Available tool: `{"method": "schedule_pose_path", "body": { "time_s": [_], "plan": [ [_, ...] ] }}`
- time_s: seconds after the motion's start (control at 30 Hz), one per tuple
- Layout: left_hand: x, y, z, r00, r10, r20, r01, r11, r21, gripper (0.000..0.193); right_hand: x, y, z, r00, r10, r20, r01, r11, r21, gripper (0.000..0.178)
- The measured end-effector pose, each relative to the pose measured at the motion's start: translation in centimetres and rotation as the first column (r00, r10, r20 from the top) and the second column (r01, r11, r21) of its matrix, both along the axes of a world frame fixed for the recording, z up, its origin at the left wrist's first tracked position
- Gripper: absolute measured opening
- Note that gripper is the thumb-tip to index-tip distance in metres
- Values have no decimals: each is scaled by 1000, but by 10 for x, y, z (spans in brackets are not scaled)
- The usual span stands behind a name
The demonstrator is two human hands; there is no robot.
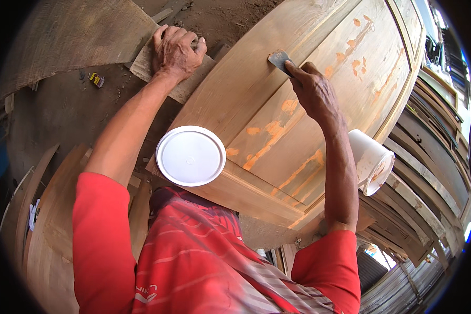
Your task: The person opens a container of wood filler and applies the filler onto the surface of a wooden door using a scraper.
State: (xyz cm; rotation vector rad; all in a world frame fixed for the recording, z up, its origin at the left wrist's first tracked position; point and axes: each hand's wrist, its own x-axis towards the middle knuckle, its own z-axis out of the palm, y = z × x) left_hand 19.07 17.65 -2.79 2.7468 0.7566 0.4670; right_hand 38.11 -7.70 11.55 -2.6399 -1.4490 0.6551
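Observation:
My right hand point(314, 94) grips a putty knife point(281, 62), its flat grey blade against the frame of a pale wooden panelled door point(230, 89). Orange filler point(269, 138) lies in patches and streaks along the door's panels and joints. Beyond the door's left edge, my left hand point(177, 55) is closed, its fingers curled over a small thing I cannot make out, above a short board point(144, 64). A round white lid point(191, 156) rests on the door's near left corner. A white bucket point(369, 159), smeared inside, lies tipped at the right edge.
Stacked planks point(429, 152) fill the right side. A wide wooden slab point(83, 39) stands at the far left, with a small yellow packet point(96, 79) on the dirt floor near it. Curved boards point(52, 209) lean at the near left.

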Motion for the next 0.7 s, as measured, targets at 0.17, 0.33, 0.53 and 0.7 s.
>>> {"method": "schedule_pose_path", "body": {
  "time_s": [0.17, 0.33, 0.53, 0.7],
  "plan": [
    [-3, 0, 3, 1000, 22, -22, -23, 1000, -10, 27, 2, -3, 4, 1000, 30, -6, -30, 999, -23, 27],
    [-3, -3, 4, 998, 18, -55, -19, 1000, -19, 25, 0, -12, -1, 998, 69, 12, -68, 997, -31, 28],
    [1, -3, 8, 994, 32, -105, -33, 999, -4, 25, 20, -16, -20, 1000, 11, 8, -11, 999, 35, 33],
    [0, -3, 10, 984, 42, -174, -39, 999, 19, 26, 27, -21, -18, 1000, 7, 13, -8, 993, 116, 32]
  ]
}}
